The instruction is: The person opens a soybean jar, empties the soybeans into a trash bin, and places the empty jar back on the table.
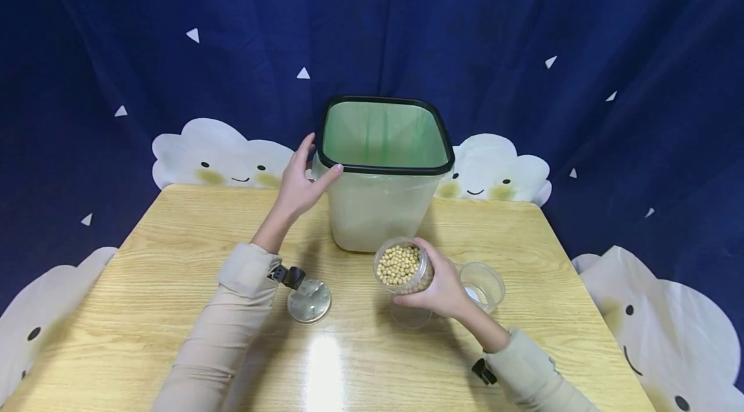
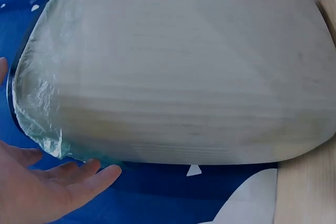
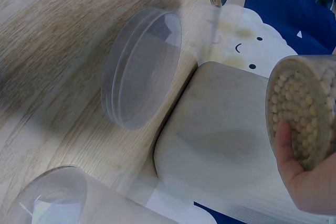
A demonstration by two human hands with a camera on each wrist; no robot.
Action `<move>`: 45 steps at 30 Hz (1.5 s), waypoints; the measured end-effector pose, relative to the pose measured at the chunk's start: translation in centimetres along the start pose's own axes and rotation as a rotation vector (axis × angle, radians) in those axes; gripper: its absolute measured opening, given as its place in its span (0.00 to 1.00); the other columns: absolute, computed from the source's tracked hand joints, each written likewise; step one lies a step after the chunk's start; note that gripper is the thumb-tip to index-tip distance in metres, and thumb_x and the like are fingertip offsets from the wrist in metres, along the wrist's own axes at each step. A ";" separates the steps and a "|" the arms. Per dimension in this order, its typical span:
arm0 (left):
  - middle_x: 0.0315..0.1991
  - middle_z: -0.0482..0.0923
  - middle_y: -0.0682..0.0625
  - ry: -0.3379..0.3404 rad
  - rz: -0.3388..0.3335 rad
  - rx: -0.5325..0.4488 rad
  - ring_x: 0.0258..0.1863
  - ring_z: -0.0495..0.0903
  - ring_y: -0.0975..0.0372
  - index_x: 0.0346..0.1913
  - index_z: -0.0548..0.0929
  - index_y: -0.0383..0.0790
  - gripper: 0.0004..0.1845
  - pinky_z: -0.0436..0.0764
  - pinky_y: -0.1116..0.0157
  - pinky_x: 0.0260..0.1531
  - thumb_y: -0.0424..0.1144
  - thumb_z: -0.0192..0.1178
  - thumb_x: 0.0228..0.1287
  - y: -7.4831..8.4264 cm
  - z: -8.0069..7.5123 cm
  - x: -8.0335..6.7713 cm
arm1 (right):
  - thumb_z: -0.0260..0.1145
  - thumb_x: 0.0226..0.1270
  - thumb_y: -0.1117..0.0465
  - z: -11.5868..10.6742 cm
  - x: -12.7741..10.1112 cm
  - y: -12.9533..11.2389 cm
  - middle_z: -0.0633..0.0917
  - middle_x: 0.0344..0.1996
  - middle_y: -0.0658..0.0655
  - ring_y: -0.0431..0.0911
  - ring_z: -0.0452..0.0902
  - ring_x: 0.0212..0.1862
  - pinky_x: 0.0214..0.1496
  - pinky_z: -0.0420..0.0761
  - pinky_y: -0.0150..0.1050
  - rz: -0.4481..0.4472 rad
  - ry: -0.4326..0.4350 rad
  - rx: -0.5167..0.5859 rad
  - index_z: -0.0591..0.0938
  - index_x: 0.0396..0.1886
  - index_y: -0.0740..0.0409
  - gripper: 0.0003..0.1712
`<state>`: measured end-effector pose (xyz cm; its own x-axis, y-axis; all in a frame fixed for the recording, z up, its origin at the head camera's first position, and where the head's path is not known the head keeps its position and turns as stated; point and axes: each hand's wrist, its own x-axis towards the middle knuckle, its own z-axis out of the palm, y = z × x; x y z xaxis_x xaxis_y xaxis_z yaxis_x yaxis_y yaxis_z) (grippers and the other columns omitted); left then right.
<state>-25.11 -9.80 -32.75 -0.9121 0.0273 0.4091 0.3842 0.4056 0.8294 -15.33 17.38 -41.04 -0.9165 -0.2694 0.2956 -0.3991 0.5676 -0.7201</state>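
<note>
A pale bin (image 1: 378, 212) with a black rim and a green bag liner stands at the back middle of the wooden table (image 1: 174, 283). My left hand (image 1: 316, 157) lies with straight fingers against the bin's upper left corner. The left wrist view shows its fingers (image 2: 68, 179) beside the plastic-covered bin wall (image 2: 184, 77). My right hand (image 1: 433, 279) grips a clear jar of soybeans (image 1: 400, 266), tilted with its open mouth up, in front of the bin. In the right wrist view the jar (image 3: 304, 111) hangs by the bin (image 3: 226, 140), my thumb (image 3: 286, 142) on it.
An empty clear jar (image 1: 484, 285) stands just right of my right hand and appears again (image 3: 47, 198) low in the right wrist view. A clear lid (image 1: 411, 317) (image 3: 142, 74) lies on the table under the held jar. A silver disc (image 1: 309, 300) sits by my left sleeve.
</note>
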 end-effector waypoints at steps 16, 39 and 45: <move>0.69 0.52 0.45 0.022 -0.042 -0.122 0.67 0.51 0.58 0.70 0.53 0.42 0.41 0.54 0.61 0.63 0.46 0.60 0.55 0.3 0.8 0.5 | 0.82 0.25 0.57 -1.7 0.3 0.0 0.76 0.52 0.60 0.54 0.72 0.51 0.52 0.71 0.52 -0.019 0.003 0.085 0.66 0.61 0.53 0.55; 0.69 0.53 0.46 0.029 -0.048 -0.134 0.66 0.53 0.58 0.70 0.55 0.46 0.40 0.55 0.62 0.63 0.47 0.61 0.56 0.0 1.1 0.4 | 0.79 0.28 0.68 -8.4 1.9 -3.3 0.73 0.55 0.60 0.44 0.67 0.54 0.55 0.63 0.25 -0.079 0.113 0.127 0.66 0.62 0.59 0.53; 0.69 0.53 0.46 0.028 -0.043 -0.134 0.66 0.52 0.58 0.69 0.55 0.45 0.40 0.55 0.62 0.63 0.47 0.60 0.56 -0.2 1.1 0.4 | 0.77 0.29 0.72 -10.3 2.8 -4.5 0.72 0.55 0.59 0.37 0.66 0.52 0.54 0.63 0.24 -0.069 0.138 0.130 0.66 0.62 0.60 0.52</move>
<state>-25.72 -8.86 -33.15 -0.9246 -0.0137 0.3807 0.3620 0.2799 0.8892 -16.31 22.10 -30.46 -0.8855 -0.1896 0.4242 -0.4627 0.4437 -0.7675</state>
